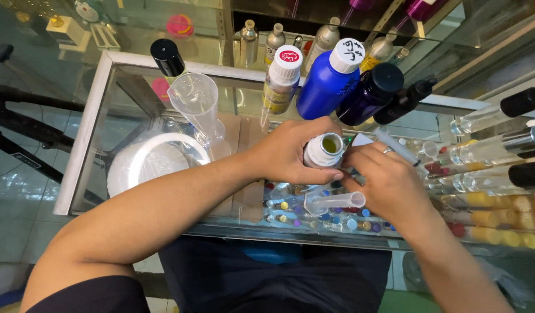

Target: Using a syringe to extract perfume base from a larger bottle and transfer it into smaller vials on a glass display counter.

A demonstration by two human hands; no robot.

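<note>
Left hand (290,152) gripping a small open white bottle (324,150), yellowish liquid showing in its mouth, standing on the glass counter (99,110). Right hand (383,182) closing around a clear syringe (402,148), fingertips touching the bottle's side. Small clear measuring cup (336,202) lying just below both hands. Behind them: blue bottle (328,81), white-capped bottle (282,78), dark bottle (370,93), clear plastic funnel-shaped cup (196,104) standing at left.

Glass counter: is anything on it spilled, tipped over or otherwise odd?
No spill shows. One small clear tube lies on its side just below the left hand, which holds an open white bottle. The other bottles stand upright.
</note>
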